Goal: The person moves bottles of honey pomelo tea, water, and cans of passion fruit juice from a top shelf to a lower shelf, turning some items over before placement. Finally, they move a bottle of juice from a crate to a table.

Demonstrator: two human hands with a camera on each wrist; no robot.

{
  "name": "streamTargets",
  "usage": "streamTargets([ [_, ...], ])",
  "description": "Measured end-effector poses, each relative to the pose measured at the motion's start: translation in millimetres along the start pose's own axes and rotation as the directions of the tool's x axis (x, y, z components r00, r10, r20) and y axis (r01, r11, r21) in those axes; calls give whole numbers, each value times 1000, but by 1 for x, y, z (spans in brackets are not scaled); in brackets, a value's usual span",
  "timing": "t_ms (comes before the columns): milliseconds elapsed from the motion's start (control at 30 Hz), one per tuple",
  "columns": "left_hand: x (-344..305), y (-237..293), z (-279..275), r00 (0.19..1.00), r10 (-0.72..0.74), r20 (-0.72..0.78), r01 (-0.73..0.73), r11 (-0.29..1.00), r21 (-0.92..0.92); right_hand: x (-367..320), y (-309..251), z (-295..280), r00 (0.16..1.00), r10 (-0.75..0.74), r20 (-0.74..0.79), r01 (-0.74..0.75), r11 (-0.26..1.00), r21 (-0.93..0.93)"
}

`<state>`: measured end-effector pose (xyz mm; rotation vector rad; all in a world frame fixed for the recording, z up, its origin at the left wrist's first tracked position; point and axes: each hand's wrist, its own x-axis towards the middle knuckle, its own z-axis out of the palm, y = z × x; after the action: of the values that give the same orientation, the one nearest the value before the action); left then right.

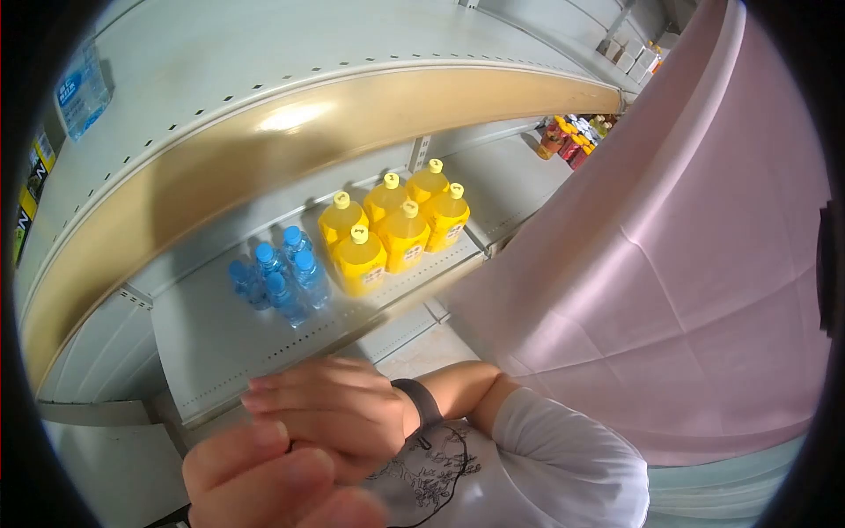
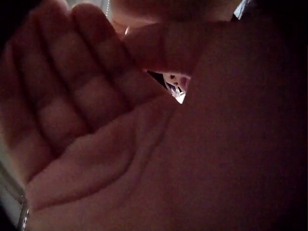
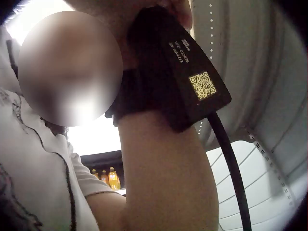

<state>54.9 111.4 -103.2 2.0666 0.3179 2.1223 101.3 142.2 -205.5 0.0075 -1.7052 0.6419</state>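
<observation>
Far left, upper shelf (image 1: 264,53): one clear water bottle (image 1: 84,84) with a blue label stands at the back. A gold-coloured edge strip (image 1: 352,114) runs along the front of this shelf.

Lower shelf (image 1: 220,343), left of centre: a cluster of small blue bottles (image 1: 282,282), upright. Just to their right stands a group of yellow bottles (image 1: 396,224) with yellow caps, upright and touching one another.

Near edge, left of centre: the left hand (image 1: 264,480) lies closest to the camera and is blurred. The left wrist view shows its palm with the fingers (image 2: 72,72) straight and side by side. It is released and holds nothing. That view is dark, and a skin-coloured shape crosses its top.

The right hand (image 1: 330,414) lies just beyond and partly over the left hand, with its fingers pointing left. A black strap (image 1: 421,403) circles its wrist, and a white sleeve (image 1: 563,449) covers the arm further right.

In the right wrist view a black wrist unit (image 3: 178,82) with a QR label sits on the left forearm, held close to the person's white printed shirt (image 3: 33,163). A black cable (image 3: 231,168) hangs down from the unit. Skin touches the unit's top edge. I cannot tell whether the right hand grasps the unit or only rests on it.

Right: a large pink cloth (image 1: 687,264) fills that side of the head view. Mixed goods (image 1: 572,136) sit on a far shelf beside it, too small to identify.
</observation>
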Motion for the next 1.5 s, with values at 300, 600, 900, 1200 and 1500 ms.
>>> streamTargets([
  [300, -27, 3, -19, 988, 85, 127, -110, 973, 202, 2, -5, -6, 996, -81, 23, 81, 997, -13],
  [600, -21, 42, -49, 944, -213, 251, -58, 643, 764, 14, -10, 10, 1000, 17, 6, -18, 999, 36],
  [900, 97, 24, -118, 953, -123, -278, 286, 670, 685, 155, -25, 0, 926, 20, 377, 19, 995, -101],
  [1200, 192, -21, -232, 824, -420, -380, 500, 224, 837, 330, -14, 25, 725, 499, 475, -409, 866, -286],
  [1500, 190, -58, -271, 525, -639, -562, 802, 148, 579, 345, 76, 90, 690, 597, 409, -416, 790, -450],
])
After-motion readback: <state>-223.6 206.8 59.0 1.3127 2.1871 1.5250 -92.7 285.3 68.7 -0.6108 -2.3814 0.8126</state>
